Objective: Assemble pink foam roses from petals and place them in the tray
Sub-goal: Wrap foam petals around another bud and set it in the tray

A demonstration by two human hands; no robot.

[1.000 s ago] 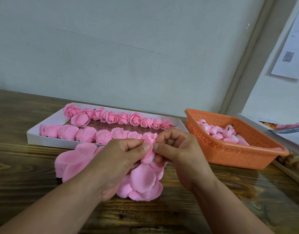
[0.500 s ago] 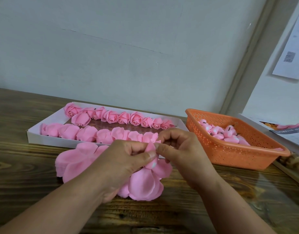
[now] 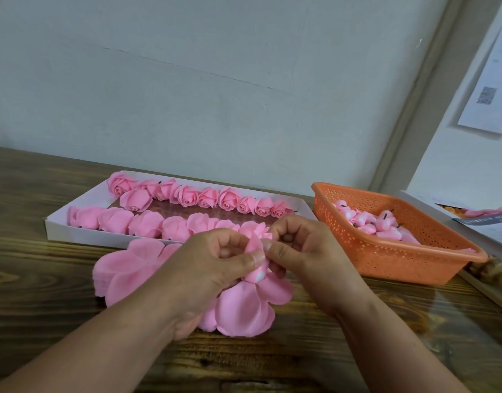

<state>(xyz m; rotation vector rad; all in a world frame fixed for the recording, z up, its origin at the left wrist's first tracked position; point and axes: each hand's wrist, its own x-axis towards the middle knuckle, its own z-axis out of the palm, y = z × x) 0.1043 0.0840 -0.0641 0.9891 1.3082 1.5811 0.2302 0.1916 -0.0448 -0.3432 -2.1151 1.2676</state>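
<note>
The left hand (image 3: 215,265) and the right hand (image 3: 298,251) meet at the middle of the wooden table (image 3: 45,279), both pinching the same half-built pink foam rose (image 3: 257,255): the left thumb presses a petal against the pale bud at its core, and the right thumb and curled fingers hold the opposite side. This looks like the wrapping step, one petal being folded round the bud. The next move likely calls for a fresh petal from the loose pink foam petals (image 3: 125,268), which spread under the hands from about 9 o'clock to 5 o'clock, while one hand keeps the wrap from springing open.

The rose is small, soft and only partly closed, with a frilled edge showing at the top between the thumbs. At 11 o'clock the shallow white cardboard tray (image 3: 82,232) holds two rows of finished pink roses (image 3: 187,195), with room left in it. At 2 o'clock the perforated orange plastic basket (image 3: 400,259) holds more pink buds (image 3: 366,219) with dark stems.
</note>
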